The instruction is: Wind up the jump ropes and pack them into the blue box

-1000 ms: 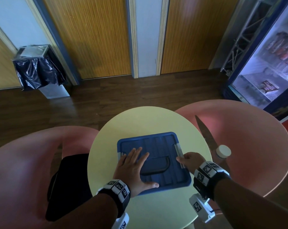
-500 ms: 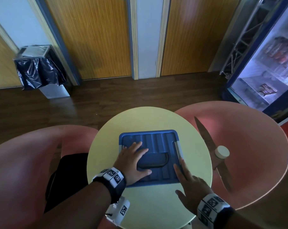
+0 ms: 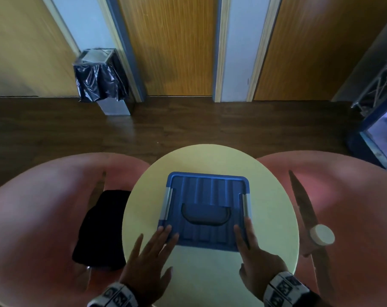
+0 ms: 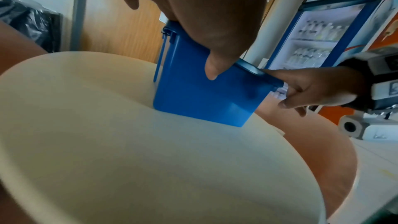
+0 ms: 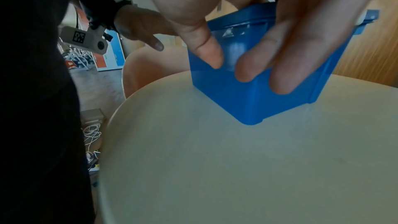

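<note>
Blue box (image 3: 204,210), head view: I see it closed under its ribbed lid, standing near the middle of the round cream table (image 3: 274,209), with a grey clip on each side of the lid and a dark recessed handle in the lid's near half.
Left hand (image 3: 147,258), head view: my fingers lie straight and spread, their tips on the box's near left corner; nothing is grasped.
Right hand (image 3: 258,254), head view: fingers straight, laid along the box's near right edge just below the right clip; nothing is grasped.
Beside the box, head view: a black bag (image 3: 100,229) sits on the pink chair to the left; a white cap (image 3: 322,234) shows to the right, past the table rim.
Left wrist view: the left hand (image 4: 206,16) is over the box's (image 4: 200,94) upper edge, thumb hanging down its front wall; the right hand (image 4: 316,89) touches the far corner of the rim.
Right wrist view: the right hand (image 5: 260,28) hangs loosely bent in front of the box's (image 5: 277,101) near wall; I cannot tell whether the fingers touch it. The left hand (image 5: 140,25) shows beyond the box's left side.
Jump ropes: I cannot see them in any view.
</note>
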`<state>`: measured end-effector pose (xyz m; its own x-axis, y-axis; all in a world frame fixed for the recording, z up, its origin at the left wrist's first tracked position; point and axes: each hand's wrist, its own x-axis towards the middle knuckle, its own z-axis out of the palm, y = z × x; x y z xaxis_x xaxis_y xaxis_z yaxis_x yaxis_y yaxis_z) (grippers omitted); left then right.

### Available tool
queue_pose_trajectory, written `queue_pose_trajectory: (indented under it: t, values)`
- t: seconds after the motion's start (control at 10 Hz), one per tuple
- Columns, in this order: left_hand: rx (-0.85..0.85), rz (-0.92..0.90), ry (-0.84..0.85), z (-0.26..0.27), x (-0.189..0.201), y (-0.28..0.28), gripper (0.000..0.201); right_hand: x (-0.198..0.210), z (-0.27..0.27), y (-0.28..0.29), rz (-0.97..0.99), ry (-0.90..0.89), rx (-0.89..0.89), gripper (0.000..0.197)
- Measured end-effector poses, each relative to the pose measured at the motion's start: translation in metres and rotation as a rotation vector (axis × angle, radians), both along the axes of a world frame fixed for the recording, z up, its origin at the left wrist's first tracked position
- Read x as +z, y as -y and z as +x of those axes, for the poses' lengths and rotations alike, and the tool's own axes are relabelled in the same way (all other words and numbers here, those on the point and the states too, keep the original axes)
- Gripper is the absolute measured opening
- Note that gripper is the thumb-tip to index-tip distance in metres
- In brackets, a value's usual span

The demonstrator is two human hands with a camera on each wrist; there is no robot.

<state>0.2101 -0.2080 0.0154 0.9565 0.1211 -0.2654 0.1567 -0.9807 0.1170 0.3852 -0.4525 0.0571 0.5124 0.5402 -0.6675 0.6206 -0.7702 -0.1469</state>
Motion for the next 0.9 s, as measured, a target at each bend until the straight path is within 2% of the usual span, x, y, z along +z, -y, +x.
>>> queue_pose_trajectory:
  t: [0.2, 0.4, 0.5, 0.7, 0.8, 0.9]
  values:
    - [0.177, 0.017, -0.002, 0.078, 0.014, -0.006, 0.083, 0.010, 0.079, -0.029, 0.001, 0.109, 0.038, 0.096]
    - [0.270, 0.006, -0.089, 0.153, 0.033, -0.024, 0.080, 0.018, 0.149, -0.061, -0.018, 0.132, 0.048, 0.097]
    - [0.279, 0.014, -0.149, 0.173, 0.040, -0.031, 0.080, 0.015, 0.169, -0.073, -0.032, 0.137, 0.055, 0.099]
    - [0.301, 0.030, -0.185, 0.186, 0.044, -0.033, 0.080, 0.009, 0.181, -0.083, -0.071, 0.126, 0.063, 0.101]
    - [0.314, -0.069, -0.151, 0.186, 0.053, -0.034, 0.081, 0.012, 0.181, -0.080, 0.062, 0.088, -0.026, 0.103]
    - [0.273, -0.160, 0.104, 0.150, 0.044, -0.032, 0.088, 0.015, 0.166, -0.047, 0.228, 0.076, -0.004, 0.105]
